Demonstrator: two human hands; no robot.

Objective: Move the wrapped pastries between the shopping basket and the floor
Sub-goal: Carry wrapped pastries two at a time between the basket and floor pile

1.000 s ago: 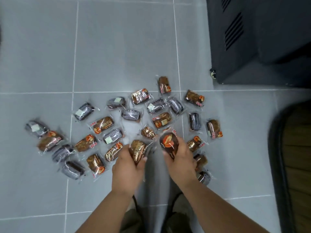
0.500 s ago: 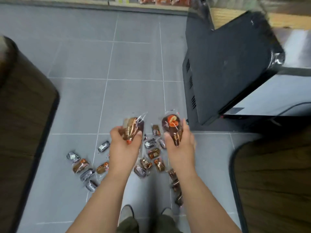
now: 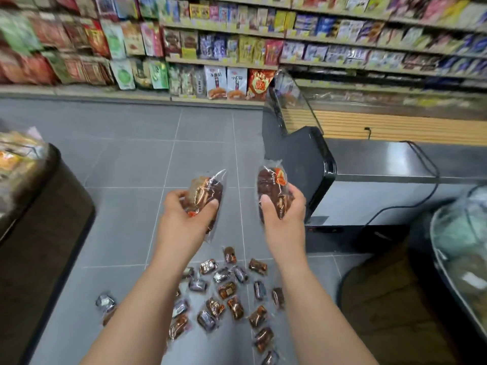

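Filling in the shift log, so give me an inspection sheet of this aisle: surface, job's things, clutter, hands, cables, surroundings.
Surface: grey tiled floor.
Job's things: wrapped pastries scattered on the floor; shopping basket not seen.
Clutter: nothing seen.
Hands: left hand grips the left pastry; right hand grips the right pastry.
Cables: black cable draped over the chest freezer.
Surroundings: snack shelves ahead; dark display stand on the left.

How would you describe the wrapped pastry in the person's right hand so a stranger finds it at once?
Find the black counter end right of the grey floor. Just left of it, the right hand holds up a dark wrapped pastry. Unlike the second pastry in the left hand, it shows an orange-red label at its top.
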